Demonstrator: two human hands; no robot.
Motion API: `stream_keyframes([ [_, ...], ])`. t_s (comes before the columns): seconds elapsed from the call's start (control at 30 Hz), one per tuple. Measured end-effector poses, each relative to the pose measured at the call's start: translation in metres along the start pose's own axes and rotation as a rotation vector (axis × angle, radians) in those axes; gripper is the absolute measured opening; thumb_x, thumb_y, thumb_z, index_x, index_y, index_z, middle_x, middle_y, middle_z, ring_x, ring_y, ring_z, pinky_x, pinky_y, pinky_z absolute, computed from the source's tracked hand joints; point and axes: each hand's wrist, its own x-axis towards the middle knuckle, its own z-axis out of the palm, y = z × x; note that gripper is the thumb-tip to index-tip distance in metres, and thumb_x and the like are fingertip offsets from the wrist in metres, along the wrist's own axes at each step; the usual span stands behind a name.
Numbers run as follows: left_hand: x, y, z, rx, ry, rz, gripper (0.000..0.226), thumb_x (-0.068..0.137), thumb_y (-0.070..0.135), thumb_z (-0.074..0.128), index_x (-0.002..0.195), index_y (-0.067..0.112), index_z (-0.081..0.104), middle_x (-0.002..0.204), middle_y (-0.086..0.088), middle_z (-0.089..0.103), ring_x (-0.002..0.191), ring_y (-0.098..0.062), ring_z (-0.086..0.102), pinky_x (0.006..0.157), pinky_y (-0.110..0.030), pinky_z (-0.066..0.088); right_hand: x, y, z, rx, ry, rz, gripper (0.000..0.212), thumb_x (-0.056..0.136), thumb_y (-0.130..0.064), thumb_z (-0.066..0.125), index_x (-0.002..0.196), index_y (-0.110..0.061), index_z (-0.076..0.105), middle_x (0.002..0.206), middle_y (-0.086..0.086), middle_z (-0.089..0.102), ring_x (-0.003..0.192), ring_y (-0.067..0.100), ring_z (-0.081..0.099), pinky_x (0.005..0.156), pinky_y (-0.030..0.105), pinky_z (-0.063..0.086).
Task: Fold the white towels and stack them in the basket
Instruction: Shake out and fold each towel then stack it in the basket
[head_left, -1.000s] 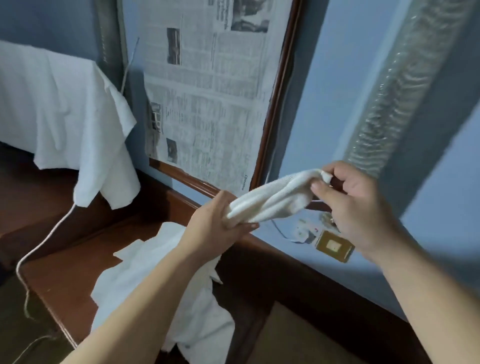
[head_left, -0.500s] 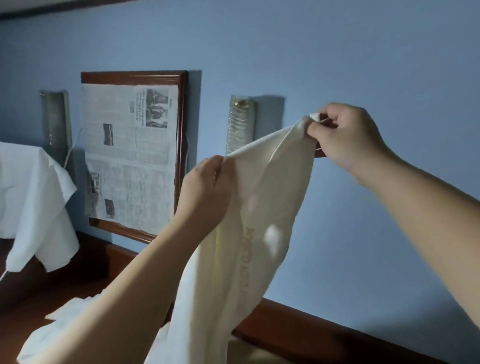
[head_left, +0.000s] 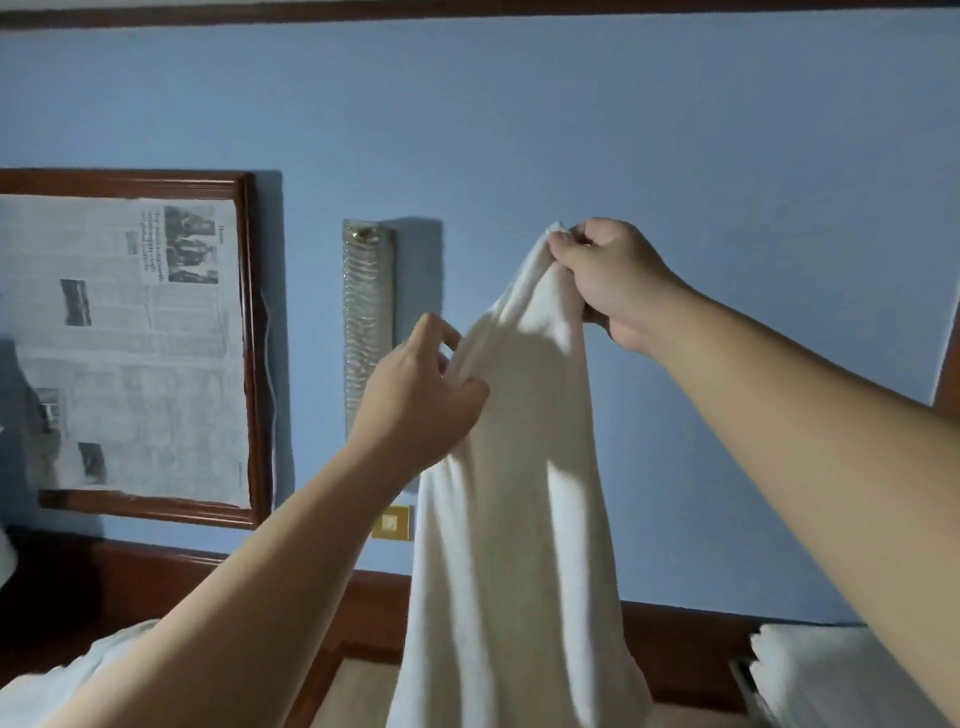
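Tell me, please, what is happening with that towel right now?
A person is holding a white towel up in front of a blue wall. The right hand grips its top corner, and the left hand pinches the edge lower down. The towel hangs unfolded. More white towels lie at lower right.

Long white terry towel: lower end cut off by bottom edge; top corner hidden inside right hand.
Wooden-framed newspaper sheet: left part out of frame, print too blurred to read.
Stack of folded white towels, btm right: partly behind forearm, count unclear.
Small brass wall plate: half hidden by towel.
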Motion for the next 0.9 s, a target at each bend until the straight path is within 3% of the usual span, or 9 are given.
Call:
stream_keyframes([
  [0.13, -0.011, 0.009, -0.009, -0.120, 0.048, -0.002, 0.030, 0.079, 0.021, 0.070, 0.101, 0.034, 0.054, 0.082, 0.015, 0.065, 0.071, -0.002, 0.063, 0.055, -0.021, 0.047, -0.013, -0.015, 0.009, 0.008, -0.025, 0.011, 0.024, 0.105, -0.040, 0.059, 0.092, -0.020, 0.064, 0.082, -0.001, 0.059, 0.075, 0.018, 0.057, 0.067, 0.033, 0.045],
  [0.23, -0.004, 0.027, -0.019, -0.253, 0.053, -0.007, 0.020, 0.084, 0.024, 0.072, 0.092, 0.036, 0.060, 0.077, 0.012, 0.070, 0.064, 0.002, 0.065, 0.047, -0.009, 0.041, -0.029, -0.020, 0.015, 0.100, -0.039, 0.036, 0.025, 0.105, -0.038, 0.062, 0.088, -0.019, 0.064, 0.073, -0.004, 0.059, 0.069, 0.018, 0.056, 0.067, 0.031, 0.046],
  [0.3, 0.006, 0.040, -0.023, -0.418, -0.055, -0.068, 0.009, 0.087, 0.035, 0.076, 0.089, 0.031, 0.069, 0.071, 0.012, 0.072, 0.057, -0.001, 0.065, 0.054, -0.018, 0.053, -0.041, -0.024, 0.014, 0.086, -0.040, 0.022, 0.024, 0.104, -0.036, 0.064, 0.088, -0.018, 0.066, 0.073, -0.005, 0.064, 0.067, 0.016, 0.062, 0.066, 0.029, 0.051],
  [0.37, 0.012, 0.051, -0.024, -0.516, -0.194, -0.117, 0.019, 0.091, 0.040, 0.074, 0.085, 0.021, 0.074, 0.065, 0.011, 0.068, 0.055, -0.008, 0.060, 0.058, -0.031, 0.058, -0.054, -0.026, 0.008, 0.040, -0.029, 0.014, 0.022, 0.102, -0.037, 0.067, 0.090, -0.018, 0.069, 0.079, -0.002, 0.071, 0.071, 0.018, 0.069, 0.070, 0.033, 0.056],
  [0.47, 0.010, 0.065, -0.022, -0.372, -0.212, -0.053, 0.030, 0.097, 0.039, 0.065, 0.082, 0.014, 0.072, 0.060, 0.010, 0.056, 0.051, -0.007, 0.046, 0.046, -0.018, 0.038, -0.080, -0.026, -0.005, 0.019, 0.024, 0.043, 0.029, 0.097, -0.043, 0.072, 0.107, -0.015, 0.071, 0.100, 0.002, 0.078, 0.089, 0.021, 0.077, 0.081, 0.039, 0.062],
  [0.6, 0.002, 0.093, -0.026, -0.253, -0.100, 0.036, 0.029, 0.103, 0.039, 0.055, 0.094, 0.014, 0.066, 0.075, 0.010, 0.060, 0.066, -0.010, 0.053, 0.054, -0.026, 0.036, -0.139, -0.011, -0.018, 0.233, -0.070, 0.125, 0.052, 0.084, -0.036, 0.080, 0.124, -0.006, 0.064, 0.107, 0.012, 0.079, 0.098, 0.029, 0.077, 0.080, 0.040, 0.064],
  [0.73, 0.003, 0.125, -0.042, -0.289, 0.012, 0.000, 0.025, 0.104, 0.041, 0.053, 0.102, 0.019, 0.063, 0.082, 0.008, 0.063, 0.070, -0.006, 0.057, 0.055, -0.025, 0.036, -0.201, 0.030, -0.017, 0.244, -0.297, 0.261, 0.027, 0.100, -0.019, 0.067, 0.123, -0.003, 0.070, 0.117, 0.013, 0.076, 0.109, 0.030, 0.073, 0.095, 0.041, 0.060],
  [0.8, 0.005, 0.141, -0.051, -0.286, 0.021, -0.007, 0.024, 0.102, 0.040, 0.054, 0.100, 0.018, 0.064, 0.080, 0.006, 0.064, 0.070, -0.010, 0.059, 0.055, -0.027, 0.037, -0.219, 0.049, -0.022, 0.219, -0.268, 0.303, 0.027, 0.107, -0.027, 0.059, 0.119, -0.006, 0.072, 0.115, 0.010, 0.076, 0.104, 0.025, 0.072, 0.094, 0.041, 0.056],
  [0.9, -0.002, 0.154, -0.056, -0.175, -0.065, -0.030, 0.023, 0.102, 0.037, 0.054, 0.096, 0.017, 0.065, 0.079, 0.004, 0.062, 0.068, -0.015, 0.057, 0.056, -0.026, 0.038, -0.222, 0.059, -0.051, 0.277, -0.121, 0.332, 0.038, 0.105, -0.039, 0.061, 0.121, -0.005, 0.066, 0.120, 0.022, 0.072, 0.105, 0.038, 0.069, 0.088, 0.048, 0.049],
])
